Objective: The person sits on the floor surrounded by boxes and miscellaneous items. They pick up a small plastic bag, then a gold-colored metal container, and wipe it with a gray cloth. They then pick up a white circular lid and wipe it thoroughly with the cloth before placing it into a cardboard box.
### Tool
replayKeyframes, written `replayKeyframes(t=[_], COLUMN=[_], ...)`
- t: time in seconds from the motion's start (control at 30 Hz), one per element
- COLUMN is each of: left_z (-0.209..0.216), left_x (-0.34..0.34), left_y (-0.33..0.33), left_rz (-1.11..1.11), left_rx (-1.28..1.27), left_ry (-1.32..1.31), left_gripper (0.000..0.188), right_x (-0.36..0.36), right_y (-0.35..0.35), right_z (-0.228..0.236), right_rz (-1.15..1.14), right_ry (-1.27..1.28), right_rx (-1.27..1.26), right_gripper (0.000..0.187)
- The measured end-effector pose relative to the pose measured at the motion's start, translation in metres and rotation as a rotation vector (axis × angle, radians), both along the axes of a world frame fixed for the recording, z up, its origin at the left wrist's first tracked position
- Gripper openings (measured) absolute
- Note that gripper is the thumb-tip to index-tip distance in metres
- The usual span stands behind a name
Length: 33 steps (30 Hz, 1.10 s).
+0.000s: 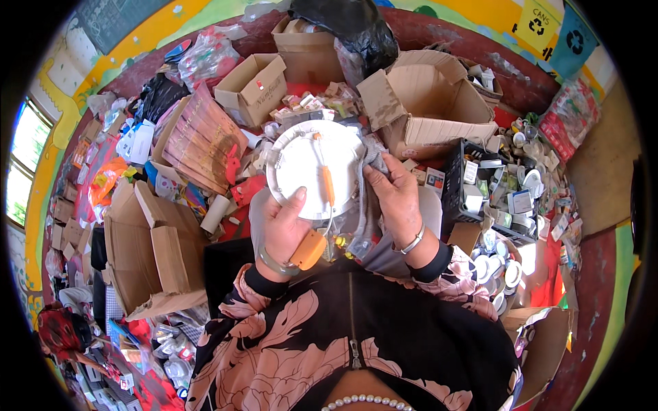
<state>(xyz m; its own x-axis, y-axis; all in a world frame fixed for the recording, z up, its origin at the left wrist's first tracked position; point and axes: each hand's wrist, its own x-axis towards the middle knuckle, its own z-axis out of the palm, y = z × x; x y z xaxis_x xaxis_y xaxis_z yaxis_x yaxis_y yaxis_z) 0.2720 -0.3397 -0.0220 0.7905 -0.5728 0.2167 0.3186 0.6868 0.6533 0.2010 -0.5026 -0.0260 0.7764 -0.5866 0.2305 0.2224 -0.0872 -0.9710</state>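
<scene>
In front of my chest I hold a round white panel light [293,168], its flat back turned up. An orange strip and a wire run down its middle, and an orange box [308,249] hangs beside my left wrist. My left hand [284,229] grips the lower left rim, thumb on top. At the right rim, my right hand [397,195] pinches a grey cloth [365,188] that lies along the light's edge. Just below the light are small clear and yellow pieces [349,244], too small to make out well.
Open cardboard boxes stand at the left [171,253], behind [250,92] and at the back right [445,130]. A black crate [456,181] of lamps and small packages is at my right. A black plastic bag [349,31] sits at the back. Loose boxes and bags cover the floor around me.
</scene>
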Motion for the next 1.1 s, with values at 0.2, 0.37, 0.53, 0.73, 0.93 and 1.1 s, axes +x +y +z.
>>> replayKeyframes(t=[0.2, 0.37, 0.53, 0.73, 0.93, 1.1], left_z=[0.003, -0.002, 0.004, 0.003, -0.003, 0.005], left_x=[0.004, 0.004, 0.003, -0.004, -0.005, 0.007], left_y=[0.007, 0.009, 0.011, 0.007, 0.005, 0.014], left_rz=[0.032, -0.006, -0.077, -0.121, -0.101, -0.075], left_rx=[0.043, 0.041, 0.058, 0.13, 0.153, 0.05], left_ry=[-0.092, 0.006, 0.085, -0.037, -0.08, 0.074], left_gripper=[0.03, 0.032, 0.032, 0.028, 0.031, 0.036], right_x=[0.009, 0.015, 0.008, 0.02, 0.04, 0.027], right_y=[-0.007, -0.026, -0.033, -0.014, -0.023, -0.088], right_z=[0.014, 0.026, 0.046, 0.036, 0.026, 0.022], right_rz=[0.12, 0.118, 0.143, 0.057, -0.352, -0.126], right_ry=[-0.16, -0.316, -0.303, -0.089, -0.09, -0.205], right_rx=[0.069, 0.428, -0.476, -0.813, -0.648, 0.289], right_gripper=[0.027, 0.02, 0.03, 0.04, 0.025, 0.022])
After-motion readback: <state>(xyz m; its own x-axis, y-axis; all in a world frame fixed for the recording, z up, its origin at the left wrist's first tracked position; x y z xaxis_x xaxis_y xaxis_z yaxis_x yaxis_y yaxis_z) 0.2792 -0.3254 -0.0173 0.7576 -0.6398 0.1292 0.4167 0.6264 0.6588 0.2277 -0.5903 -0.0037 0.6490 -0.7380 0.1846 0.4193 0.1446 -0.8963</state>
